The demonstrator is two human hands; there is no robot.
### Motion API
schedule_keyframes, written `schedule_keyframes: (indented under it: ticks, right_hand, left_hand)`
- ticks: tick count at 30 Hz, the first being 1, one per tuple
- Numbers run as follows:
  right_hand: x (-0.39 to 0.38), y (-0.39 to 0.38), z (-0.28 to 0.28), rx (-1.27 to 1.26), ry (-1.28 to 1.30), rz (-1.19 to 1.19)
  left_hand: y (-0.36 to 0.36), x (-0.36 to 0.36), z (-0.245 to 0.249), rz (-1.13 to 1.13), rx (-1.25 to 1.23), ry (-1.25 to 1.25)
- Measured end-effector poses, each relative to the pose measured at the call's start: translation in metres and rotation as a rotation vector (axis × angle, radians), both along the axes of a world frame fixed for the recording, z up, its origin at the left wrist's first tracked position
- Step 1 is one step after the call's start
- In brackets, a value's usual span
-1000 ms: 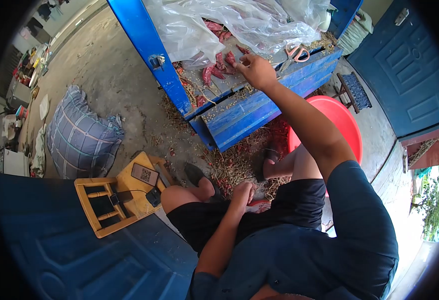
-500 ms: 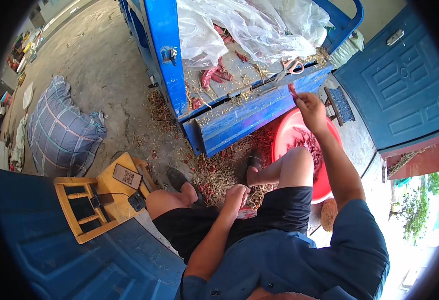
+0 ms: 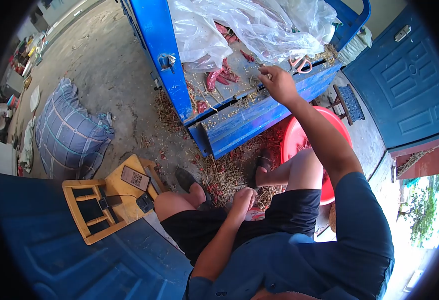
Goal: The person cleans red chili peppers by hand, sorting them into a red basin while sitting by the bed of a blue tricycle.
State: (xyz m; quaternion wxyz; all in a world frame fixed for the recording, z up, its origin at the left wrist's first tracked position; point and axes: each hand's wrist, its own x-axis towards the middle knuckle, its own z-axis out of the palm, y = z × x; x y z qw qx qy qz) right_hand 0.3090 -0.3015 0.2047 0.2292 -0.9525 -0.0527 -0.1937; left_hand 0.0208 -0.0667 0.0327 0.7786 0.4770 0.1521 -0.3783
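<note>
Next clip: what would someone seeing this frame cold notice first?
The blue cart bed at top centre stands out first, strewn with red chillies under a clear plastic sheet. The right hand is stretched onto its edge. Below that arm a red basin sits on the ground, and the left hand rests at the lap.
</note>
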Motion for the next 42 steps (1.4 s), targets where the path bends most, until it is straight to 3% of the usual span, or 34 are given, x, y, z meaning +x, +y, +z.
schedule_keyframes:
  ticks: [6, 10, 12, 15, 16, 18, 21, 27, 29, 31, 35, 42]
  right_hand:
    - [0.091, 0.027, 0.003, -0.215, 0.274, -0.331]
    - [0.092, 0.016, -0.001, -0.122, 0.310, -0.313]
    - [0.083, 0.010, -0.007, -0.032, 0.208, -0.185]
    - [0.039, 0.017, 0.010, 0.435, 0.241, -0.091]
    - [0.029, 0.017, 0.008, 0.438, 0.232, -0.091]
    - [0.010, 0.012, 0.004, 0.812, 0.265, 0.030]
    - [-0.038, 0.008, 0.002, 1.003, 0.354, 0.139]
    - [-0.177, 0.023, -0.041, 0.965, 0.624, 0.211]
    - [-0.220, 0.037, -0.042, 0.961, 0.788, 0.137]
    - [-0.251, 0.041, -0.078, 0.849, 0.825, 0.106]
    - [-0.285, 0.047, -0.116, 0.750, 0.720, 0.169]
    - [-0.302, 0.052, -0.126, 0.724, 0.583, 0.133]
  left_hand:
    - [0.023, 0.006, -0.004, 0.116, 0.034, -0.022]
    - [0.018, 0.010, 0.004, 0.120, 0.011, -0.061]
    - [0.012, 0.009, 0.007, 0.059, 0.004, -0.044]
    - [0.006, 0.005, 0.003, 0.018, -0.037, 0.012]
    - [0.005, 0.003, 0.004, 0.028, -0.035, -0.021]
    - [0.003, 0.002, -0.001, 0.015, 0.005, -0.025]
    - [0.005, -0.005, -0.010, 0.000, 0.066, -0.029]
    - [0.013, -0.012, -0.034, -0.029, 0.092, -0.023]
    - [0.014, -0.015, -0.032, -0.055, 0.112, -0.006]
    - [0.012, -0.016, -0.022, -0.052, 0.209, -0.009]
    - [0.011, -0.019, -0.008, -0.090, 0.273, -0.032]
    - [0.014, -0.025, -0.025, -0.110, 0.270, -0.032]
